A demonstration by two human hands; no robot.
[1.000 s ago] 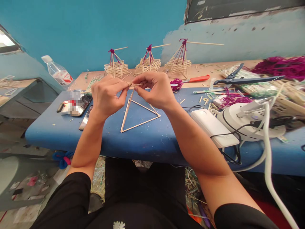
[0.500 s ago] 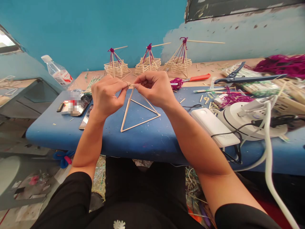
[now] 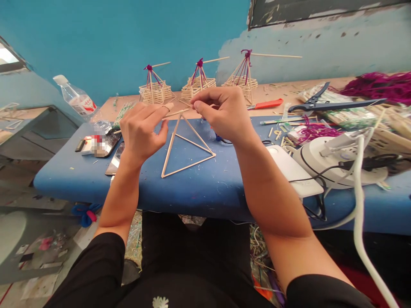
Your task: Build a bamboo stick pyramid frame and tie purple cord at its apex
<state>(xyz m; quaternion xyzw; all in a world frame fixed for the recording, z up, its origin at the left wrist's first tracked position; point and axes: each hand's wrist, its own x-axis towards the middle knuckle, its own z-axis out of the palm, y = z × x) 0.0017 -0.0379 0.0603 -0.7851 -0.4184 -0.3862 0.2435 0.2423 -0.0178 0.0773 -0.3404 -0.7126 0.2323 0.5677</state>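
Observation:
A tetrahedron-like frame of thin wooden sticks (image 3: 189, 166) stands on the blue padded surface, its peak between my hands. My left hand (image 3: 144, 130) is at the left of the peak, its fingers closed on a short thin wooden stick (image 3: 176, 113) that reaches sideways across the top. My right hand (image 3: 223, 111) is raised just right of the peak, apart from the frame. Its thumb and forefinger are pinched; what is between them, if anything, is too small to make out.
Several stick models with purple yarn (image 3: 198, 83) stand along the wall. An orange-handled knife (image 3: 268, 104), dark shears (image 3: 317, 105), purple yarn (image 3: 379, 87), a white power bank (image 3: 298, 175) and cables lie right. A plastic bottle (image 3: 75, 96) and a phone (image 3: 114, 160) are left.
My right hand has moved right and slightly up, away from the frame's peak, exposing the end of the short stick. My left hand stays nearly in place.

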